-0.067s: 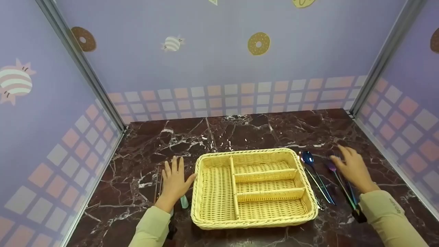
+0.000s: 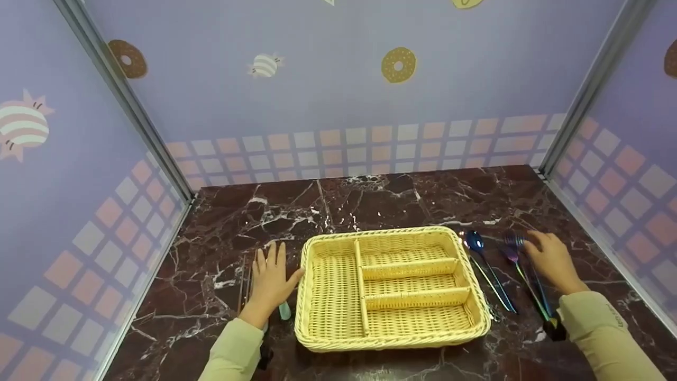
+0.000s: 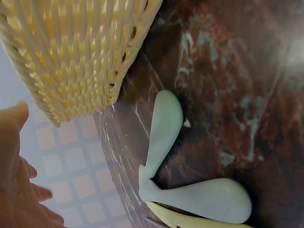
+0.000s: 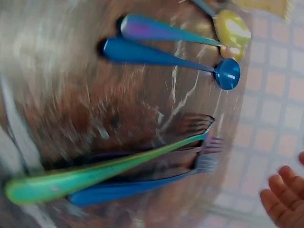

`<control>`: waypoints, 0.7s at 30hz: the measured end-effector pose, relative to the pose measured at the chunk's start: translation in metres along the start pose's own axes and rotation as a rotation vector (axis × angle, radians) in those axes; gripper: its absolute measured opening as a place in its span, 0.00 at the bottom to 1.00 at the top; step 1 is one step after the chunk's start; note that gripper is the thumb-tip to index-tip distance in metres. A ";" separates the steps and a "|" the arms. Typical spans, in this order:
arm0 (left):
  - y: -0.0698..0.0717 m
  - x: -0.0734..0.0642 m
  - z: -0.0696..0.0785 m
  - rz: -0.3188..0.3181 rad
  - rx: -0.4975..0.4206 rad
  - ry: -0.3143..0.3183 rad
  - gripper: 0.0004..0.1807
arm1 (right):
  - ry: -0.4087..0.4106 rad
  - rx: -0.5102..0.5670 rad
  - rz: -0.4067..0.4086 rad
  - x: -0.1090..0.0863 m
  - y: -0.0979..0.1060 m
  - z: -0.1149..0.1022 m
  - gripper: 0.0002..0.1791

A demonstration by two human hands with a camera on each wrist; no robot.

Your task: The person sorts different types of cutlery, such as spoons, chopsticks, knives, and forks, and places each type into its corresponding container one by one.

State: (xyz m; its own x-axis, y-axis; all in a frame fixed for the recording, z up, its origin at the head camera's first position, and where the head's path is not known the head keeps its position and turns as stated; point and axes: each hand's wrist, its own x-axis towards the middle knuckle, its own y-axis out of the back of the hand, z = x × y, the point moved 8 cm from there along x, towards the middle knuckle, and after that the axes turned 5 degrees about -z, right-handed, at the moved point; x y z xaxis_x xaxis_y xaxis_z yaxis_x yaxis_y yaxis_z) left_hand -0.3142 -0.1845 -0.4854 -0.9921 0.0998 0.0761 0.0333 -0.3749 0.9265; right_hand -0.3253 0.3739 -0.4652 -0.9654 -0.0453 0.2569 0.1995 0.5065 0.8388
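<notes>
Left of the frame's middle, the left hand [image 2: 270, 288] has straight, spread fingers, among slim brown sticks [image 2: 241, 286] and a smooth, rounded pale-green handle [image 2: 285, 310]. At lower centre, on the dark, white-veined desk [image 2: 365, 206], sits a yellow woven basket [image 2: 391, 343], rectangular with rounded corners and four compartments. Right of it lie glossy metal spoons [image 2: 476, 241] with rounded bowls, then iridescent, slim-tined forks [image 2: 512, 255]. At lower right, the right hand's [image 2: 554, 263] fingers bend loosely, relaxed, near the tines.
</notes>
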 end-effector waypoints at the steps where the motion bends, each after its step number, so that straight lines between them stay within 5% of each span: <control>1: -0.001 -0.001 0.001 -0.001 0.000 -0.009 0.43 | -0.017 0.008 -0.006 -0.001 0.000 0.007 0.19; 7: -0.008 -0.008 0.003 -0.032 -0.007 -0.025 0.41 | -0.148 0.003 -0.193 -0.013 -0.015 0.048 0.17; 12: -0.013 -0.013 0.007 -0.035 -0.040 -0.058 0.38 | -0.302 0.110 -0.356 -0.024 -0.032 0.072 0.22; 21: -0.019 -0.018 0.006 -0.053 -0.057 -0.056 0.37 | -0.430 0.269 -0.423 -0.033 -0.044 0.083 0.11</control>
State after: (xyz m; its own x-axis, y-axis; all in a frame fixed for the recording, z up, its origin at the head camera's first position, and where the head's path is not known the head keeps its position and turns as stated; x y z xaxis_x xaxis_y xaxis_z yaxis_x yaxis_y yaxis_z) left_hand -0.2964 -0.1736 -0.5019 -0.9840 0.1712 0.0496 -0.0273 -0.4198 0.9072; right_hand -0.3165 0.4242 -0.5506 -0.9435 0.0318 -0.3299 -0.2072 0.7203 0.6620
